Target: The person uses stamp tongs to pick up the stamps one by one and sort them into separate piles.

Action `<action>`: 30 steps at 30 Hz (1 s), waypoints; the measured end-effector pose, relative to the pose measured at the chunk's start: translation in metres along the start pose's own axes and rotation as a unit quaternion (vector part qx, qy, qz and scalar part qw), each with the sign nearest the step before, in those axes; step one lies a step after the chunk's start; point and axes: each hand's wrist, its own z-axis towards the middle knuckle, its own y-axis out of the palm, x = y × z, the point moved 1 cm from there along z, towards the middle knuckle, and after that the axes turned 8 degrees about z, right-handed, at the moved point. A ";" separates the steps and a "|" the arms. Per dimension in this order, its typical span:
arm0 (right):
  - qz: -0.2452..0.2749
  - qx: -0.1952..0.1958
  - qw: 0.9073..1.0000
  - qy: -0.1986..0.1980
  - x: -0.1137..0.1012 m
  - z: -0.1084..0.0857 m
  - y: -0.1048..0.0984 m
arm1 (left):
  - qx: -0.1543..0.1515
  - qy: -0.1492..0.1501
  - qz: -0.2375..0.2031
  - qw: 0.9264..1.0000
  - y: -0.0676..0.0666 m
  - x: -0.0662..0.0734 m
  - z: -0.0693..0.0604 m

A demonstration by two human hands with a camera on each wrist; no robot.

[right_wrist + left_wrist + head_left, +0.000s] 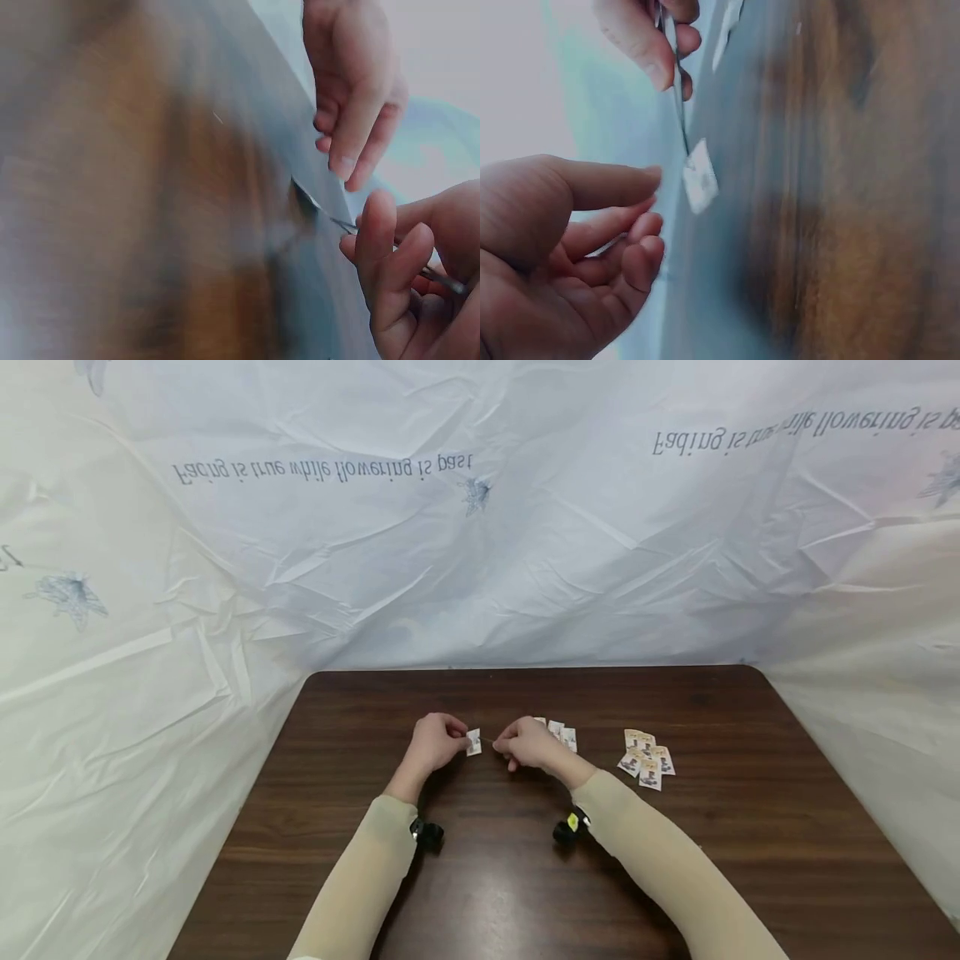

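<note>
My right hand (528,742) holds a pair of thin metal tweezers (679,109) between thumb and fingers. At the tweezers' tip hangs a small white printed stamp (700,177), tilted and raised off the dark table. Close by on the other side is my left hand (437,742), its thumb and fingertips drawn near each other. In the left wrist view a small gap separates these fingertips from the stamp, and nothing shows between them. The right wrist view shows the stamp nearly edge-on, its print unreadable.
Several white stamps (568,739) lie behind my right hand, partly hidden by it. Further right is a loose, overlapping group of several stamps (650,774) with tan and dark print. The brown wooden table (487,877) meets a white printed sheet (480,593) at its back edge.
</note>
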 end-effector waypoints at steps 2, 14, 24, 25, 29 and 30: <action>0.015 -0.002 1.000 -0.004 0.005 -0.013 0.002 | -0.013 0.012 0.013 1.000 0.002 0.004 -0.008; 0.039 -0.013 0.999 -0.021 0.026 -0.051 0.010 | -0.052 0.055 0.042 0.996 0.023 0.010 -0.029; -0.019 -0.034 0.999 -0.027 0.025 -0.049 -0.001 | -0.064 0.051 0.029 0.996 0.022 0.009 -0.027; -0.030 -0.034 0.998 -0.034 0.025 -0.049 -0.003 | -0.065 0.051 0.029 0.996 0.022 0.009 -0.027; -0.058 -0.031 0.997 -0.051 0.027 -0.048 -0.005 | -0.068 0.050 0.025 0.996 0.023 0.009 -0.027; -0.062 -0.029 0.996 -0.054 0.027 -0.048 -0.005 | -0.068 0.049 0.025 0.996 0.024 0.009 -0.027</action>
